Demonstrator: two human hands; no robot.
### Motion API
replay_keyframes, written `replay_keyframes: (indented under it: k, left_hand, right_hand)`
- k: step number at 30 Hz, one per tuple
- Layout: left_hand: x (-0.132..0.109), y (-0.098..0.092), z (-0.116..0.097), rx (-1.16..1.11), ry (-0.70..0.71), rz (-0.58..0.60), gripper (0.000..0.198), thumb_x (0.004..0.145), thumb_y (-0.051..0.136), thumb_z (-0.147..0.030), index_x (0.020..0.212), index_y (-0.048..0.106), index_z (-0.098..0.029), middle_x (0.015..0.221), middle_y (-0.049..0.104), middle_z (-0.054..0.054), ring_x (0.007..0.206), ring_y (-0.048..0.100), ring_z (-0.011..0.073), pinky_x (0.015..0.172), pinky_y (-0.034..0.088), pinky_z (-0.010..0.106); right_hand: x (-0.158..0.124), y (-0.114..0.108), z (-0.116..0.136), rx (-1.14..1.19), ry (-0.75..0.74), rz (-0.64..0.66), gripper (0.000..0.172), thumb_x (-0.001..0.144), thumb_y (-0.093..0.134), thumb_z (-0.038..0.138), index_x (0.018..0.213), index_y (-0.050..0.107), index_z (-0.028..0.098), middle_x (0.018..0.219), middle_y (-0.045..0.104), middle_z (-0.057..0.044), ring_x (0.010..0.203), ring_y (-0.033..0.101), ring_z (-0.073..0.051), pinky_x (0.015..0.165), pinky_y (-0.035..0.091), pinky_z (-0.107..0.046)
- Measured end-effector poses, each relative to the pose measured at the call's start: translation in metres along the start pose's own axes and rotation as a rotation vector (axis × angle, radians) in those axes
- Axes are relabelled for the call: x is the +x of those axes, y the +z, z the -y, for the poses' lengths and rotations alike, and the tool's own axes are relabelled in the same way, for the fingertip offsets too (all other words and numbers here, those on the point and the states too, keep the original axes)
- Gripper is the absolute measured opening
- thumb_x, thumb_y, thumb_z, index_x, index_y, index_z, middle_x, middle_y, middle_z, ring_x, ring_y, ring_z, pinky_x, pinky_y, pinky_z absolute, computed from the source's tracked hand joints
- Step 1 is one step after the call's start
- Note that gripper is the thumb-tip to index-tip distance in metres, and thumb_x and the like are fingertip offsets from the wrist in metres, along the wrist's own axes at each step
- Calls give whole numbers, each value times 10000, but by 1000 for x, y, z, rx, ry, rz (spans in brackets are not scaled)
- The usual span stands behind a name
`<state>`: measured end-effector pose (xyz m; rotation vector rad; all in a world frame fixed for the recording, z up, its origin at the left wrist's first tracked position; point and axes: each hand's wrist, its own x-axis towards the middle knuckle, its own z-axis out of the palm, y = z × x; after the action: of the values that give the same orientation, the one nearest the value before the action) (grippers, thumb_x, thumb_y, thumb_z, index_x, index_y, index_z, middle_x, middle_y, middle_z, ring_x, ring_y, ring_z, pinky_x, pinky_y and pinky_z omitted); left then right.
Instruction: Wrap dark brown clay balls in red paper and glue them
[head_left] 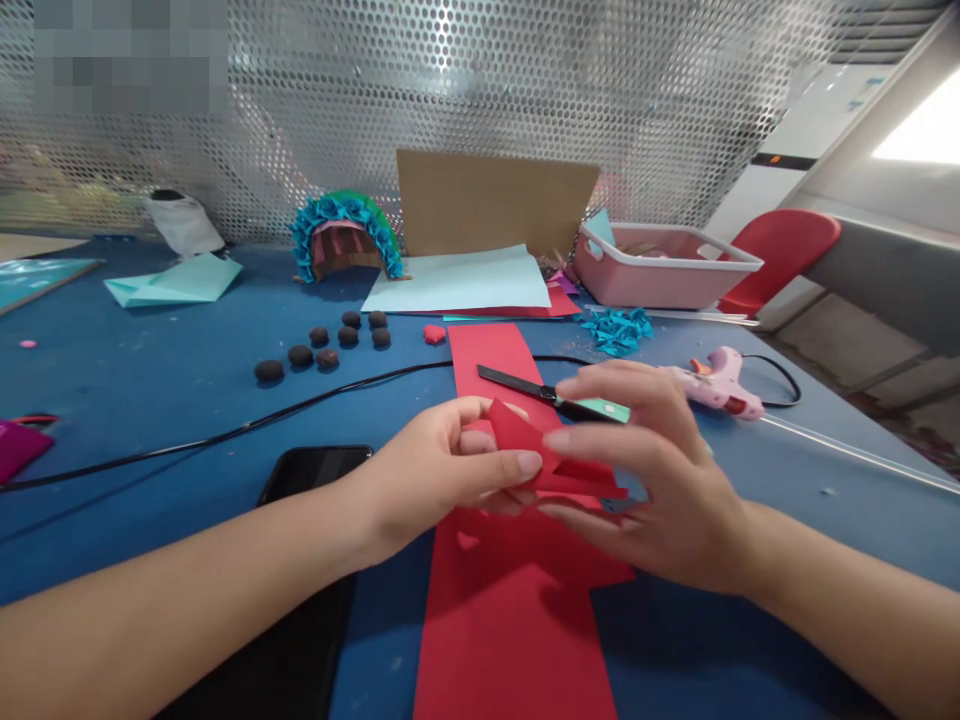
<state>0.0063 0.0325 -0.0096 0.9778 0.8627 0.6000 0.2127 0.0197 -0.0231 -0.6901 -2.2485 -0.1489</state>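
**Small folded piece of red paper (514,428) was held in the left hand (442,465) at centre frame; right hand (671,485) was spread beside it**

The left grip was closed on the folded piece, with the thumb laid over its near face. The right grip was wide, its fingers parted around the right end of the piece; whether they touched it could not be told. Both hands were above a long flat strip of red paper (510,640), which ran from the centre to the bottom edge of the frame on a blue tabletop (150,370).

A utility knife with a black blade and a green handle (517,382) was located at centre, above the strip's upper part in the frame and partly hidden by the right hand. A black smartphone (319,470) lay at lower left, partly covered from view by the left forearm. A thin black cable (247,428) crossed the left half.

Eight dark brown balls (347,336) were grouped left of centre, near a small red lump (433,334). At right were a pink glue gun (724,385) and a crumpled heap of blue paper (619,330). A pink plastic basket with a white rim (649,285) stood at upper right.
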Motion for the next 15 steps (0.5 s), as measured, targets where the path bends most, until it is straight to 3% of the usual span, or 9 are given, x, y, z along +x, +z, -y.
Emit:
replay_keyframes:
  k: [3,6,11,15]
  left_hand:
    - [2,-2,-1,-66,-111,10,410,661,837,-265,937,560,-143,682,666,0,620,629,99,593,511,208]
    - [2,-5,-1,-65,-180,88,294,680,823,-260,802,588,-133,698,684,16,599,630,78,609,509,194]
    - [1,-8,-3,-38,-224,119,289,661,836,-292,774,632,-121,667,685,5,575,628,63,613,502,181]
    - [2,-7,-3,-24,-236,109,321,617,863,-279,748,613,-127,641,686,-1,567,631,72,612,516,195]
  right_hand:
    - [-1,-10,-5,-128,-238,40,296,796,694,132,1054,641,266,1010,680,-12,1056,573,-205,888,478,-374]
    - [-1,-15,-6,-91,-314,86,228,871,584,89,1046,674,203,956,719,-1,979,611,-165,818,468,-361]
    - [3,-14,0,-37,-323,95,187,879,571,72,999,684,161,867,723,-8,907,618,-151,765,451,-359]
    - [7,-13,9,-15,-206,9,74,830,674,113,868,669,176,786,701,4,797,622,-91,744,473,-291]
